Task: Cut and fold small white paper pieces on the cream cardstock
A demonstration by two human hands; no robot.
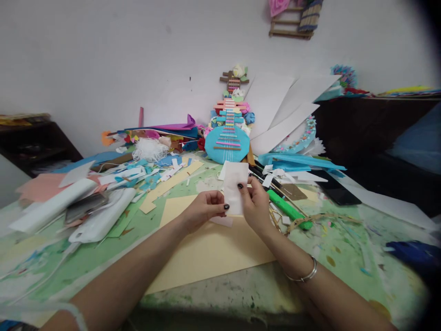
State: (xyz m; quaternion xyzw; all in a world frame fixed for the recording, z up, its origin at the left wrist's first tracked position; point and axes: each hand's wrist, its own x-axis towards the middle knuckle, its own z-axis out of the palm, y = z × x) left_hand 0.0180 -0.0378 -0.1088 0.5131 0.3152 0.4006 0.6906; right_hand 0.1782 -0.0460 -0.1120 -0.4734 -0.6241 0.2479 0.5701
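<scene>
Both my hands hold a small white paper sheet (234, 184) upright above a cream card sheet (210, 250) on the table. My left hand (203, 209) pinches the paper's lower left edge with thumb and fingers. My right hand (255, 204) grips its right side, thumb on the front. A silver bracelet (305, 275) sits on my right wrist. A green marker (289, 210) lies just right of my right hand.
A blue paper guitar model (228, 138) leans on the wall behind. Coloured paper scraps (151, 172) and a white roll (57, 204) crowd the left. White sheets (285, 115) lean at the back right. A dark phone (336, 191) lies right. The table's front edge (241, 303) is near.
</scene>
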